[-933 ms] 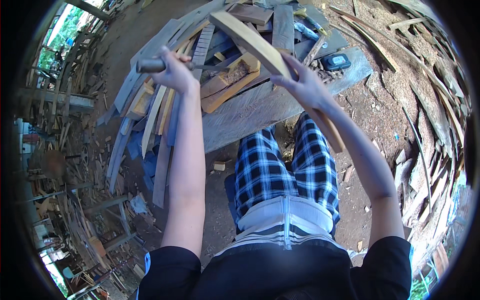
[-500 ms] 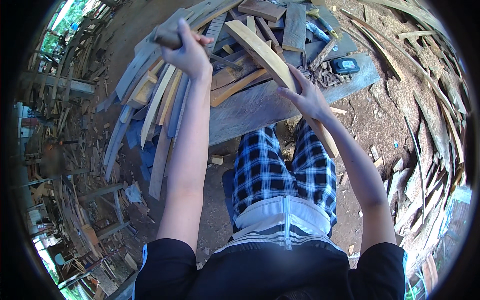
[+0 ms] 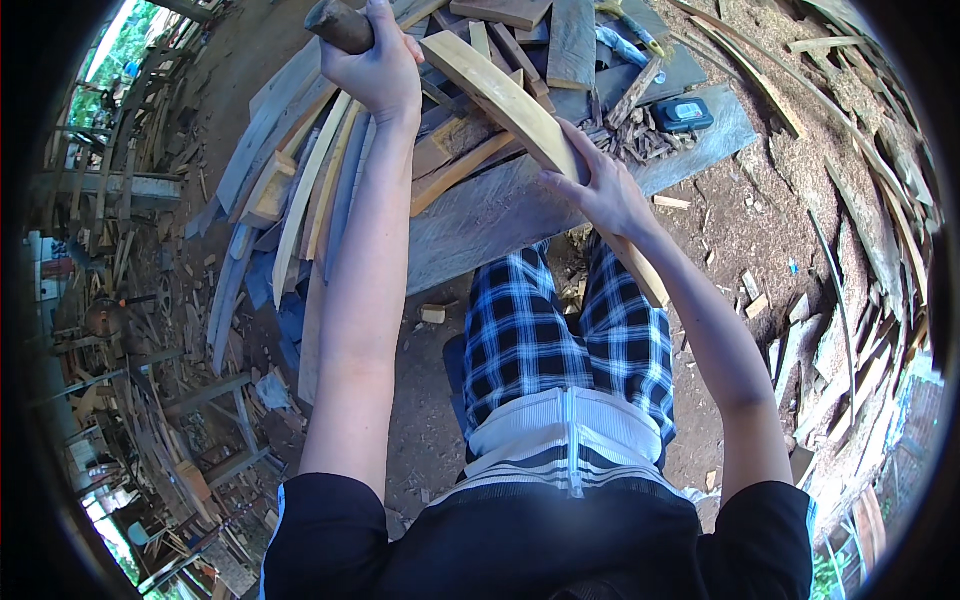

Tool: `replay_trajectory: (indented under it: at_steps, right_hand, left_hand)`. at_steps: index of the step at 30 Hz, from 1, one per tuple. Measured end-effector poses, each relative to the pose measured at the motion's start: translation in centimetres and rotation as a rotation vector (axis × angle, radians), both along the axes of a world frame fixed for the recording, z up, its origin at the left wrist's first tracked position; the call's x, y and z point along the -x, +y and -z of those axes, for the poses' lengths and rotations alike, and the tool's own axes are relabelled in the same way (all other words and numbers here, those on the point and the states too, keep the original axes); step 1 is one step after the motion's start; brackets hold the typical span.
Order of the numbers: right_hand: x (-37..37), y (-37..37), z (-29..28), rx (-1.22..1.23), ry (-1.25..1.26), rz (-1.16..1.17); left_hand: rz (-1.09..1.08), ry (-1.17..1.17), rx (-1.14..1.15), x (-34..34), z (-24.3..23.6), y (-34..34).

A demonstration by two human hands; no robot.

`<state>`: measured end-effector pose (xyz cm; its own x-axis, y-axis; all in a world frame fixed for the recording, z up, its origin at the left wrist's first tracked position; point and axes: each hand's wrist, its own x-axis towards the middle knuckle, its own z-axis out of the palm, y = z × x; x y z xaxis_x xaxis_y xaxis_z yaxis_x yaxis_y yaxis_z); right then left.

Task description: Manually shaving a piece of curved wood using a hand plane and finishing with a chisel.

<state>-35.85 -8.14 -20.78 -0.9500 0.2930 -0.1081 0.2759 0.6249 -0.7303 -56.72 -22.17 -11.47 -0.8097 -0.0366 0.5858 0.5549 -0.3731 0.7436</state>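
My left hand (image 3: 378,72) is raised at the upper left, its fingers wrapped round a thick, dark wooden handle (image 3: 343,27). The rest of that tool cannot be made out behind the hand. My right hand (image 3: 603,190) grips a long, pale, slightly curved piece of wood (image 3: 505,100) around its middle. That piece slants from near my left hand down to my right thigh, with its lower end (image 3: 640,270) under my right forearm. Below both hands lies a wide grey plank (image 3: 480,235) that bears a heap of wood.
Curved strips (image 3: 315,190) and blocks are stacked left of the plank. On its right are wood chips (image 3: 640,140), a small dark teal case (image 3: 683,114) and a blue-and-yellow tool (image 3: 625,45). Shavings (image 3: 740,220) and long offcuts cover the ground at right.
My left hand has moved up with the handle, which now points more toward the upper left. The curved wood and my right hand have shifted slightly left in view.
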Motion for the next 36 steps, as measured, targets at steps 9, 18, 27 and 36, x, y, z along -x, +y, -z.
replay_trajectory:
  at_steps: [9,18,27,36]
  right_hand:
    - [0.3,-1.4,-0.5,0.041,0.017,-0.004]
    - [3.0,0.8,-12.0,0.416,0.405,0.078]
    - [5.5,0.2,-20.0,-0.123,0.381,-0.202]
    - [4.0,-1.1,-21.7,-0.001,0.327,-0.244]
  left_hand:
    - [-0.433,0.403,0.231,-0.1,0.8,1.4]
    - [-0.495,0.374,0.234,-0.1,0.8,2.9]
    - [-0.190,0.347,0.199,-2.5,1.0,4.0]
    - [-0.293,0.355,0.335,-2.2,1.4,3.0]
